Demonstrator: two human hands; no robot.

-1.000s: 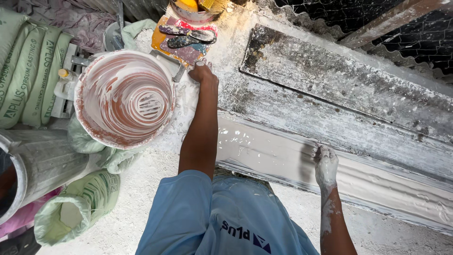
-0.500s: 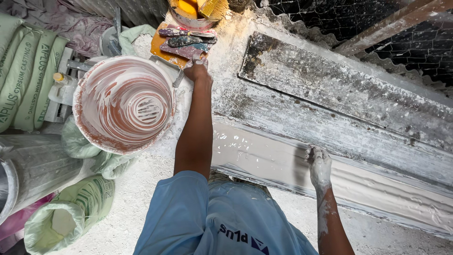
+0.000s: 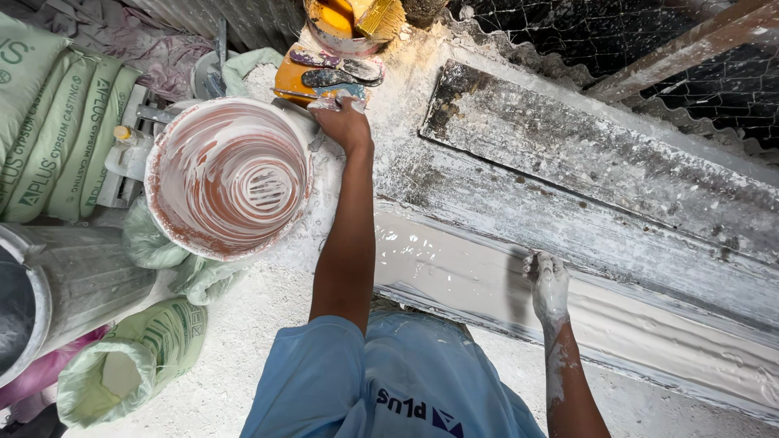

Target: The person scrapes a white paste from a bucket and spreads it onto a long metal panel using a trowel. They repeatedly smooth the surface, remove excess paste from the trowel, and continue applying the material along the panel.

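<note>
My left hand [image 3: 345, 122] reaches out to the far rim of a large bucket [image 3: 229, 174] smeared with white plaster. It lies just below several plaster-caked scrapers [image 3: 333, 75] on an orange tray [image 3: 290, 81]. Its fingers curl over something white, hidden by the back of the hand. My right hand [image 3: 548, 284], coated in plaster, presses flat on the wet white plaster in a long moulding trough [image 3: 454, 268] with nothing in it. I wear a blue shirt [image 3: 389, 381].
A grey, plaster-crusted board [image 3: 584, 170] runs along behind the trough. Green sacks [image 3: 57, 138] are stacked at left, an open sack [image 3: 130, 365] lies below them, and a metal bin [image 3: 57, 284] stands beside it. A yellow tub with a brush [image 3: 357, 20] sits at top.
My left hand has stayed by the scrapers at the bucket's rim. My right hand has slid a little to the left along the wet plaster.
</note>
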